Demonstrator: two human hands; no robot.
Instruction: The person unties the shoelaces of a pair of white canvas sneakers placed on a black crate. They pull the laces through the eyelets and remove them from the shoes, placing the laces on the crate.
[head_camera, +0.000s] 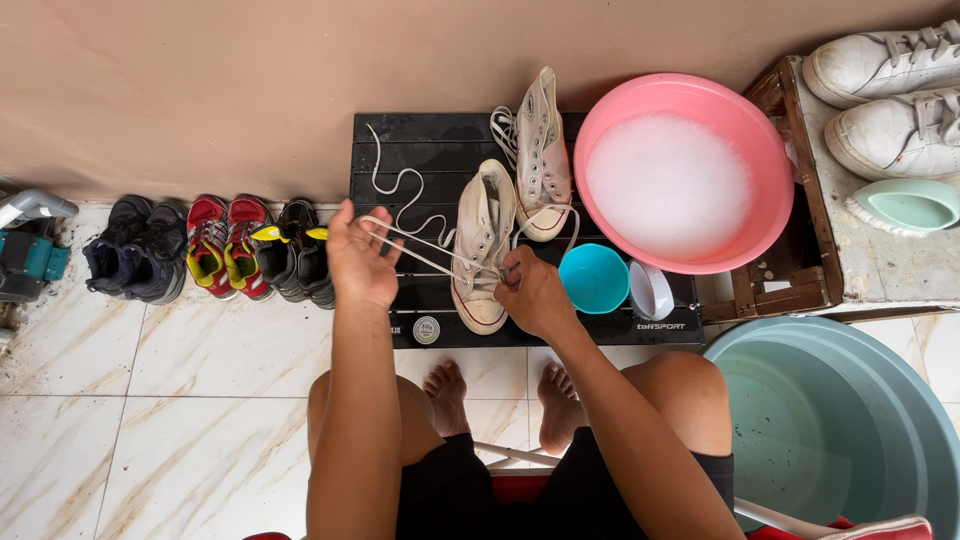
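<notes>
Currently left hand (360, 262) is closed around a loop of white shoelace (420, 245), pulled out to the left. Right hand (533, 292) pinches the lace at the eyelets of the cream high-top sneaker (482, 250), which lies near the front edge of the black slatted platform (400, 150). Hands are apart, lace taut between them.

Second matching sneaker (543, 155) sits toward the platform's back edge, its own lace (390, 180) loose and trailing across the slats.

Risks, as I judge them: a hard pull could drag the sneaker off the front edge, or the lace could jam in an eyelet. Right elbow is close to the small cups; a knock would tip them.

Containers: pink basin (775, 185) at the platform's right end holds white foamy water. Small blue bowl (594, 278) and white cup (652, 290) beside it, contents can't tell. Big teal tub (850, 440) on the floor at right looks empty. Pale green bowl (910, 205) on the wooden crate (790, 290), beside two white sneakers (895, 100).
</notes>
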